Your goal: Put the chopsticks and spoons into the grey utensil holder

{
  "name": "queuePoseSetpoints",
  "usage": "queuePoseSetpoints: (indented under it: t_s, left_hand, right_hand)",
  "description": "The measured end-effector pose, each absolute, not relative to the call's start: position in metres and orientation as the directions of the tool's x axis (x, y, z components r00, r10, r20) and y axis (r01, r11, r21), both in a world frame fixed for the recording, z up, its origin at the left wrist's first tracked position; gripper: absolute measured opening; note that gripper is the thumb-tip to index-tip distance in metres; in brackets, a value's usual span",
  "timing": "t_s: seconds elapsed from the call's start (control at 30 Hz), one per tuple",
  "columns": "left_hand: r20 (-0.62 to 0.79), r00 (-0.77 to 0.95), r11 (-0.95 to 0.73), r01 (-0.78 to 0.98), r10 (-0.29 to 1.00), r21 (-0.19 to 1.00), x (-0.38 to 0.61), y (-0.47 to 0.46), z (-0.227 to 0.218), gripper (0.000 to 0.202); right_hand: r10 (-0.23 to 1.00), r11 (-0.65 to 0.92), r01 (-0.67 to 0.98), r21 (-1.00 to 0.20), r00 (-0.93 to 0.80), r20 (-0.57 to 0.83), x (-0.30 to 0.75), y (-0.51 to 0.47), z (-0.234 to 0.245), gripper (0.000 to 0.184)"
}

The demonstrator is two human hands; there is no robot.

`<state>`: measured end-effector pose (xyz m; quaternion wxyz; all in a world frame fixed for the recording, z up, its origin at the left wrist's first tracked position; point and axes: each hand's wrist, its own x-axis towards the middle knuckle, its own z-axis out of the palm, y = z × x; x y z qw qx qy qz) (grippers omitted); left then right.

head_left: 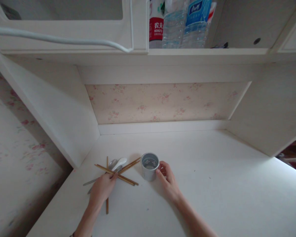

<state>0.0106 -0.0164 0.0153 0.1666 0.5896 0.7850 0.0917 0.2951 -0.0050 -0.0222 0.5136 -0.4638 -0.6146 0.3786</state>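
My left hand [104, 187] is closed at the crossing of a loose pile, its fingertips pinching wooden chopsticks [126, 179]. Under and around that hand lie more chopsticks [107, 205], a white spoon [120, 162] and metal spoons [112, 164] whose handles stick out to the left. A grey utensil cup [149, 173] with drain holes in its bottom stands upright just right of the pile, with nothing seen inside. My right hand [169, 182] grips the cup's right side, thumb in front and curled fingers behind. The left fingertips are partly hidden among the sticks.
The white desktop [227, 194] sits inside a cabinet niche with side panels [54, 108]. Overhead, a shelf [207, 52] holds several plastic bottles [175, 26], and a white cable [64, 40] hangs before the cabinet door. Small dark specks dot the desktop.
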Motion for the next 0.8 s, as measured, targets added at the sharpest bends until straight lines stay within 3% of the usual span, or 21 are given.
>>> queuePoseSetpoints:
  t_s: [0.37, 0.8]
  left_hand:
    - [-0.118, -0.286, 0.287, 0.673, 0.951, 0.682, 0.007, -0.016, 0.009, 0.037]
    - [0.079, -0.387, 0.093, 0.407, 0.919, 0.909, 0.037, -0.021, 0.043, 0.051]
  right_hand:
    - [0.955, 0.296, 0.207, -0.932, -0.044, 0.294, 0.297, -0.006, -0.025, 0.036]
    - [0.957, 0.29, 0.157, -0.944, -0.039, 0.287, 0.297, -0.005, -0.024, 0.036]
